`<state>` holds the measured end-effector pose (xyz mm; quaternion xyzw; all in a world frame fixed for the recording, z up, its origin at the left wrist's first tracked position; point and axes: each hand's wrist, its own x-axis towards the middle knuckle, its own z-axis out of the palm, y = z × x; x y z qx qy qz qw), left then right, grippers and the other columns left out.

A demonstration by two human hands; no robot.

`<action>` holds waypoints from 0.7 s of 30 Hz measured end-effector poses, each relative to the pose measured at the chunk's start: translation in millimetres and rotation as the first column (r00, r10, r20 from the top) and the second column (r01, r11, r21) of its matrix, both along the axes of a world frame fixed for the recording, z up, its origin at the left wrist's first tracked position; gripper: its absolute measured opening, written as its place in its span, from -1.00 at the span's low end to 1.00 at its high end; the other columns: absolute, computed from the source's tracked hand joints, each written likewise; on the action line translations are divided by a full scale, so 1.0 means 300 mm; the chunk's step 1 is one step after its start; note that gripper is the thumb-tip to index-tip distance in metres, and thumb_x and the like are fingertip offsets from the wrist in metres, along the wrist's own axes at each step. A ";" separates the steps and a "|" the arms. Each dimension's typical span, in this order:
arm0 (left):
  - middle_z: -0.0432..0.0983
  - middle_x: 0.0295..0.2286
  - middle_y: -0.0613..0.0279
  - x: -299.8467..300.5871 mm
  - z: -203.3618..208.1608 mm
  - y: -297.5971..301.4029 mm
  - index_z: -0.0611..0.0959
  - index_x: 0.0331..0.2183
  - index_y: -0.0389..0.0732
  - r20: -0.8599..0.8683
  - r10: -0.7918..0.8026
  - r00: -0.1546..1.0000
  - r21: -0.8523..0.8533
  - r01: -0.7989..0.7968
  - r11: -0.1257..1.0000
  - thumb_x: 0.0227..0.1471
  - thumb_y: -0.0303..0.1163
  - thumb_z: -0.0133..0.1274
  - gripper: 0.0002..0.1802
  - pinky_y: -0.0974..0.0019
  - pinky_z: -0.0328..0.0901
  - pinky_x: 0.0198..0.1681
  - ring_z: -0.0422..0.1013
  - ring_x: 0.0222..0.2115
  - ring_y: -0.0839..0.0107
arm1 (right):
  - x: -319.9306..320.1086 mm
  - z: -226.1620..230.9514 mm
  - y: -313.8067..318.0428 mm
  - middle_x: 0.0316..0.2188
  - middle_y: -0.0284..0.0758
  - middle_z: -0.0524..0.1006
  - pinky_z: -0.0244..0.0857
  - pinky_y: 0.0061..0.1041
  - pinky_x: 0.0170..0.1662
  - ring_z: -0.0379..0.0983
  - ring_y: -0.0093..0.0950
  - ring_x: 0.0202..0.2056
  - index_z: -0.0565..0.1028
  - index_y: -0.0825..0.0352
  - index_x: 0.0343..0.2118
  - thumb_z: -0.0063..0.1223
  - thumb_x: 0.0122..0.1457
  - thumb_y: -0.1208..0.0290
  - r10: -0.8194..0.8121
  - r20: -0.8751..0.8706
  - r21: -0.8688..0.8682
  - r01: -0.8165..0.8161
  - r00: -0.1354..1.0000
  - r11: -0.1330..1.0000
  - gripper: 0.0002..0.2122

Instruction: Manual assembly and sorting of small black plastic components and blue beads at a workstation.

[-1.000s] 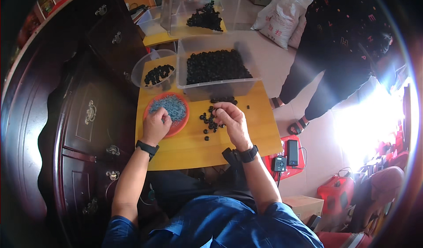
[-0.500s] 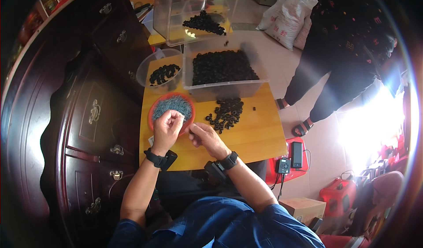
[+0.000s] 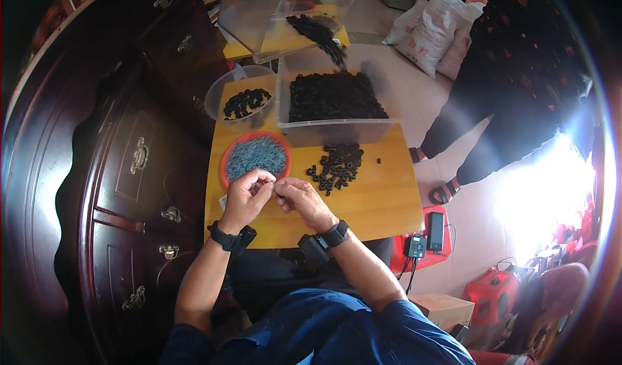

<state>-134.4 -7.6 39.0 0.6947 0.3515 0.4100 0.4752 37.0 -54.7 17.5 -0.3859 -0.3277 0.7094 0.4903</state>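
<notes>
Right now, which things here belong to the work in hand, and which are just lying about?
Likely in the job:
- red bowl
- blue-grey bits
- loose black rings
- big clear tub
- clear bowl

Apparently just lying about:
- white sacks
- cardboard box

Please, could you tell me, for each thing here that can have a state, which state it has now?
Left hand: pinched; any held piece too small to tell
Right hand: curled, pinched beside the left
Red bowl: open, full of blue-grey pieces
Lower clear box: upright, open, holding many black rings
Upper clear box: tilted, rings spilling out
Round tub: open, partly filled
Loose rings: scattered on table
</notes>
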 end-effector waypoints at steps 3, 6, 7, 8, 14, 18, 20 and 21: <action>0.49 -0.51 0.46 -0.015 0.015 0.010 0.56 -0.39 -0.28 -0.055 -0.020 0.998 0.024 0.021 0.999 0.13 -0.59 0.07 -0.96 0.56 0.25 -0.49 0.34 -0.54 0.77 | -0.012 0.005 0.011 -0.48 -0.54 0.48 0.28 -0.69 -0.31 0.36 -0.73 -0.45 0.56 0.25 -0.32 0.02 0.28 0.29 -0.038 0.139 0.062 0.030 0.990 0.998 -0.83; 0.45 -0.56 0.43 -0.032 0.014 0.017 0.52 -0.43 -0.28 -0.163 0.007 0.987 0.073 0.004 0.997 0.13 -0.55 0.07 -0.91 0.51 0.21 -0.52 0.30 -0.57 0.73 | -0.014 0.017 0.027 -0.47 -0.48 0.54 0.35 -0.62 -0.34 0.43 -0.68 -0.46 0.59 0.33 -0.32 0.05 0.23 0.29 -0.114 0.369 0.176 0.052 0.922 0.983 -0.79; 0.44 -0.59 0.41 -0.037 0.011 0.018 0.49 -0.45 -0.28 -0.225 0.022 0.974 0.100 0.001 0.995 0.14 -0.52 0.06 -0.87 0.48 0.19 -0.53 0.28 -0.59 0.71 | -0.013 0.020 0.033 -0.47 -0.48 0.54 0.35 -0.62 -0.34 0.43 -0.68 -0.46 0.59 0.33 -0.32 0.05 0.23 0.29 -0.107 0.370 0.180 0.042 0.923 0.983 -0.79; 0.39 -0.63 0.39 -0.030 0.009 0.013 0.46 -0.48 -0.28 -0.200 0.020 0.980 0.125 0.005 0.992 0.16 -0.48 0.05 -0.82 0.44 0.16 -0.54 0.24 -0.60 0.68 | -0.008 0.024 0.035 -0.50 -0.46 0.54 0.36 -0.60 -0.34 0.43 -0.67 -0.47 0.59 0.33 -0.33 0.05 0.20 0.30 -0.137 0.435 0.217 0.044 0.890 0.975 -0.80; 0.35 -0.61 0.48 -0.075 -0.027 -0.009 0.49 -0.45 -0.24 -0.059 0.039 0.997 -0.113 -0.045 0.993 0.17 -0.49 0.04 -0.86 0.52 0.13 -0.55 0.23 -0.59 0.73 | -0.010 0.031 0.084 -0.53 -0.23 0.61 0.45 -0.31 -0.30 0.60 -0.29 -0.44 0.62 0.28 -0.35 0.04 0.15 0.27 -0.314 0.763 0.433 -0.086 0.565 0.897 -0.80; 0.41 -0.56 0.49 -0.100 -0.056 -0.040 0.54 -0.35 -0.24 -0.010 0.052 0.999 -0.191 -0.052 0.980 0.17 -0.53 0.01 -0.96 0.58 0.16 -0.55 0.26 -0.60 0.76 | -0.037 0.005 0.129 -0.42 -0.16 0.64 0.46 -0.16 -0.24 0.60 -0.14 -0.35 0.62 0.26 -0.33 0.06 0.14 0.26 -0.304 0.917 0.367 -0.243 0.259 0.898 -0.80; 0.44 -0.53 0.44 -0.108 -0.064 -0.057 0.54 -0.32 -0.25 -0.024 0.055 0.998 -0.186 -0.058 0.981 0.18 -0.54 -0.02 -0.96 0.57 0.19 -0.55 0.28 -0.61 0.73 | -0.044 -0.006 0.133 -0.40 -0.16 0.64 0.46 -0.15 -0.23 0.60 -0.15 -0.34 0.62 0.26 -0.31 0.07 0.14 0.26 -0.274 0.939 0.324 -0.272 0.207 0.906 -0.79; 0.47 -0.51 0.42 -0.110 -0.063 -0.067 0.55 -0.30 -0.26 -0.045 0.068 0.997 -0.180 -0.074 0.981 0.18 -0.55 -0.02 -0.94 0.57 0.21 -0.53 0.30 -0.59 0.73 | -0.046 -0.008 0.132 -0.39 -0.17 0.64 0.47 -0.17 -0.22 0.60 -0.15 -0.33 0.61 0.26 -0.28 0.10 0.13 0.26 -0.295 0.931 0.345 -0.251 0.215 0.905 -0.79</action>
